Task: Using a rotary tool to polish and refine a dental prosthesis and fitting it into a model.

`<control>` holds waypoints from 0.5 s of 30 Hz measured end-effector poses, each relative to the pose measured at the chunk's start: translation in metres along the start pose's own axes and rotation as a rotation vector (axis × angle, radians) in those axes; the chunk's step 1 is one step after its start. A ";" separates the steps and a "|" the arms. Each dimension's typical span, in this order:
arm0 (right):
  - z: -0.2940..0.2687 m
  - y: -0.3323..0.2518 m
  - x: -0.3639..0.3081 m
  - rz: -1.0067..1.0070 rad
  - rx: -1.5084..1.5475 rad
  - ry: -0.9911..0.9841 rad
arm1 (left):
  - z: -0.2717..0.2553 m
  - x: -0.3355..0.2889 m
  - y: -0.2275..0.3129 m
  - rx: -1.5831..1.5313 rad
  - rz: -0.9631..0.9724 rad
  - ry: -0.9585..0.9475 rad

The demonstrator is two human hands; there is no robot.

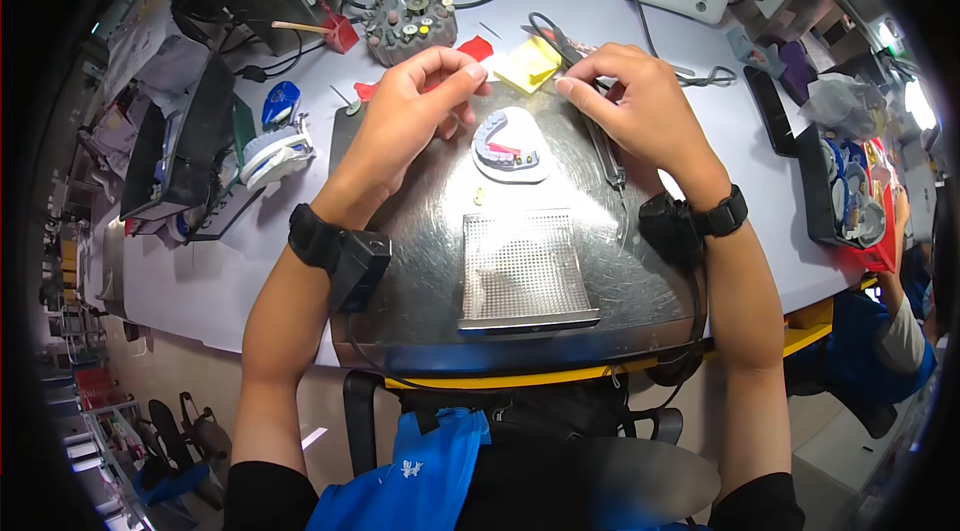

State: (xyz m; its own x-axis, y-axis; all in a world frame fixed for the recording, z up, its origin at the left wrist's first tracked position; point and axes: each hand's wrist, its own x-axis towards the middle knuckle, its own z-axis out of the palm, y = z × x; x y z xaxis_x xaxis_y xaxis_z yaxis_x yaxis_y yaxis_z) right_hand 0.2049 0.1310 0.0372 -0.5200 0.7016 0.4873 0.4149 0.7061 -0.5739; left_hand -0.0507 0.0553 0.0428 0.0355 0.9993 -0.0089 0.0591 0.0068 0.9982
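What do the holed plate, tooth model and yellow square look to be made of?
Holed plate: metal, probably steel; silvery, with bright glints.
Tooth model: likely plaster, as the grey-blue tooth row looks mostly matte on its white base; resin is possible.
Yellow square: paper or thin plastic; it looks sheet-like, but glare hides the finish.

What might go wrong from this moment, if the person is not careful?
1. The tiny yellow piece lies uncovered between the dental model and the perforated metal tray; a small brush might lose it.
2. The right hand is close to the slim pen-shaped tool, so it could knock it.
3. The left hand is near the model too, and might bump it.
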 end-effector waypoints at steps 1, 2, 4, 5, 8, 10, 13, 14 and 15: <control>0.003 -0.003 -0.002 -0.052 -0.056 -0.027 | 0.001 -0.004 -0.003 0.098 -0.008 0.003; 0.002 -0.011 -0.004 -0.024 -0.084 -0.042 | 0.002 -0.007 -0.008 0.139 0.077 0.013; 0.003 -0.019 -0.008 -0.011 0.007 -0.025 | -0.007 -0.018 -0.006 0.255 0.081 -0.075; 0.005 -0.019 -0.012 0.002 0.091 0.002 | -0.013 -0.022 -0.006 0.371 0.094 -0.172; 0.007 -0.036 -0.020 0.285 0.322 -0.165 | -0.022 -0.032 0.007 0.449 0.068 -0.352; 0.010 -0.042 -0.021 0.396 0.384 -0.255 | -0.024 -0.034 0.007 0.531 0.175 -0.496; 0.016 -0.035 -0.025 0.137 0.081 -0.125 | -0.020 -0.033 0.005 0.491 0.086 -0.496; 0.018 -0.032 -0.024 0.067 0.045 -0.121 | -0.020 -0.032 0.003 0.458 0.072 -0.514; 0.019 -0.034 -0.026 0.115 0.082 -0.131 | -0.021 -0.028 -0.006 0.465 0.050 -0.502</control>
State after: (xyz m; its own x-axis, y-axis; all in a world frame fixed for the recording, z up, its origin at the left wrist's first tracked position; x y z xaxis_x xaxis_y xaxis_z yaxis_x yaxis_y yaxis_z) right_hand 0.1901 0.0869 0.0313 -0.5676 0.7550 0.3284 0.4181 0.6079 -0.6750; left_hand -0.0727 0.0284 0.0383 0.5006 0.8597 -0.1016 0.4634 -0.1670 0.8703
